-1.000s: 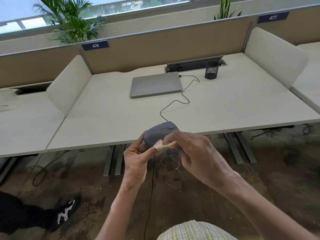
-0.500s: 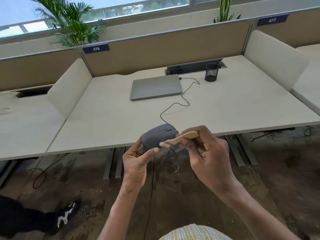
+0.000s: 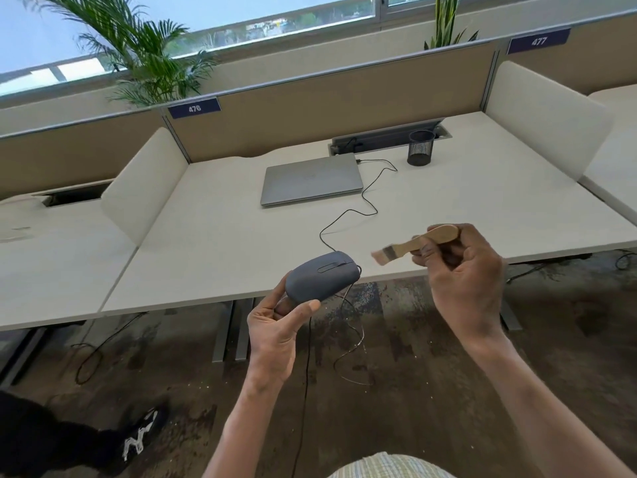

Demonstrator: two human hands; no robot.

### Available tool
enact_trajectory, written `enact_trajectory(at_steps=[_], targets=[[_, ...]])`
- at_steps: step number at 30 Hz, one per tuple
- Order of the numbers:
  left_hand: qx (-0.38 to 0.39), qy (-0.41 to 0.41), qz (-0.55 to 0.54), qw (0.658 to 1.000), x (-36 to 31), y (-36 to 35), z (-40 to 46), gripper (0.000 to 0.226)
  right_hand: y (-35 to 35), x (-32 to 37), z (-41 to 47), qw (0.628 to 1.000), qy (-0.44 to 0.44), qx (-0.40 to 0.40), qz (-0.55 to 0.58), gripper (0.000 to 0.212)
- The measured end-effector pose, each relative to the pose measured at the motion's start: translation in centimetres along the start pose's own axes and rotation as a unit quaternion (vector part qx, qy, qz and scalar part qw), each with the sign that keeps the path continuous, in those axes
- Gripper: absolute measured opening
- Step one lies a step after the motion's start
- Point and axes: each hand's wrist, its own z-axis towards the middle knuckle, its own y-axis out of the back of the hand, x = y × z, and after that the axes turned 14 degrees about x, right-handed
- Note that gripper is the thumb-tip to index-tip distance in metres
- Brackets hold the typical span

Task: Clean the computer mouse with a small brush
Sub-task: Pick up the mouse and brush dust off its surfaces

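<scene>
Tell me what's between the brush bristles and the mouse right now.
Nothing: in the head view an open gap separates the brush bristles from the mouse, with only bare desk behind.

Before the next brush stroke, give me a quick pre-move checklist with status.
1. Mouse held in left hand, clear of the desk: ok.
2. Brush gripped by its wooden handle in right hand: ok.
3. Bristles touching the mouse: not ok, there is a gap to its right.
4. Top of mouse facing up and uncovered: ok.
5. Cable slack, not pulling on the closed laptop: ok.
6. Dust left on the mouse: cannot tell.
</scene>
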Motion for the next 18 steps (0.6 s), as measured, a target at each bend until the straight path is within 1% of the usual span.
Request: enact_trajectory(at_steps=[4,6,8,12,15,18], targets=[[-0.014,-0.029,0.056,0.998,-0.2,-1.1,0.1,0.07,2.3,-0.9,0.9,0.999,-0.01,-0.033,0.009,0.018],[-0.017,-0.041,0.077,0.996,0.0,-1.9,0.1,0.07,3.5,-1.5,1.4,0.999,-0.008,-0.041,0.008,0.017],[-0.03,-0.046,0.076,0.996,0.3,-3.0,0.1,0.069,4.7,-2.1,1.7,0.999,-0.007,-0.04,0.006,0.016],[-0.051,-0.043,0.075,0.995,1.4,-5.8,-0.2,0.064,7.2,-3.5,1.8,0.999,-0.016,-0.025,0.018,0.016],[-0.067,-0.041,0.075,0.994,2.6,-8.6,-0.6,0.068,9.4,-4.3,1.7,0.999,-0.02,-0.002,0.029,0.015],[-0.082,-0.038,0.087,0.992,4.0,-11.2,-1.5,0.072,11.4,-4.5,1.7,0.999,-0.016,0.035,0.027,0.02]])
